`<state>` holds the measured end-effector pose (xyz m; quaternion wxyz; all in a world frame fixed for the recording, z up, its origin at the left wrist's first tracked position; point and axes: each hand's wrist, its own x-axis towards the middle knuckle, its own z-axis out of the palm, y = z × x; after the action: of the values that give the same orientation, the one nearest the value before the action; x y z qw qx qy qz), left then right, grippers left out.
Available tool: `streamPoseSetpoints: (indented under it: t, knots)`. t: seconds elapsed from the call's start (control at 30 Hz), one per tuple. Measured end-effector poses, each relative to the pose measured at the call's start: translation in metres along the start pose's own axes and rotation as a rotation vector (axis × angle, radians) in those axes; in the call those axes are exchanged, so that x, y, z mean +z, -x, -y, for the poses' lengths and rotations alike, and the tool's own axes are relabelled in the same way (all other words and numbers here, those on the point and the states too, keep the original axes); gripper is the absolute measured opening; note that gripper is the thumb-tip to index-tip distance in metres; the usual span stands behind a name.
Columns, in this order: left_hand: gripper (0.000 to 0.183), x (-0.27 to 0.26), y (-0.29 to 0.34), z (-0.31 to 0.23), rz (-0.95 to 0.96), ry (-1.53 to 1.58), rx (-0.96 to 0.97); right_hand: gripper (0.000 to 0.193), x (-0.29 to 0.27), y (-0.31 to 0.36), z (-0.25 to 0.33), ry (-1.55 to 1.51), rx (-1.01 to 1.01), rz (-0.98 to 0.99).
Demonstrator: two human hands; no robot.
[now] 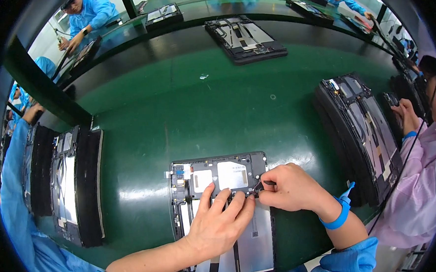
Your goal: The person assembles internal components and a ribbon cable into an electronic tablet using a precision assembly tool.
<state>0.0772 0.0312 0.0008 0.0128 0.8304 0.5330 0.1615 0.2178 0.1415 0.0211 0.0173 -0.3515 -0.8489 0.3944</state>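
An opened tablet (pixel 254 252) lies in front of me, its inside facing up, with a dark upper frame, silver plates and black flat cables. Across its middle rests my left hand (pixel 218 227), fingers spread and the tips on the dark frame, holding nothing. At the tablet's right edge my right hand (pixel 294 187) is closed in a pinch, a blue band round its wrist. Between thumb and forefinger shows a small black piece (pixel 269 182); whether it is a tool's end or a part I cannot tell. A thin dark wire lies by the fingertips.
Stacked tablets with black foam stand at left (pixel 65 183) and right (pixel 365 128). Another opened tablet (pixel 245 36) lies at the far side of the green table (pixel 138 115). A green post (pixel 47 81) rises at left. A person in pink (pixel 417 175) works close by on the right.
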Motion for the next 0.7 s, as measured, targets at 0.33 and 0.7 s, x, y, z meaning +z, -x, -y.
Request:
streamPoseSetpoints:
  t: [0.33,0.7]
  knots:
    - [0.046,-0.006,-0.006,0.001,0.075,-0.180,0.022,0.026,-0.014,0.009,-0.005,0.016,0.021,0.000]
    - [0.048,-0.006,-0.007,0.005,0.057,-0.085,-0.009,0.018,-0.019,-0.014,-0.006,-0.082,-0.046,0.097]
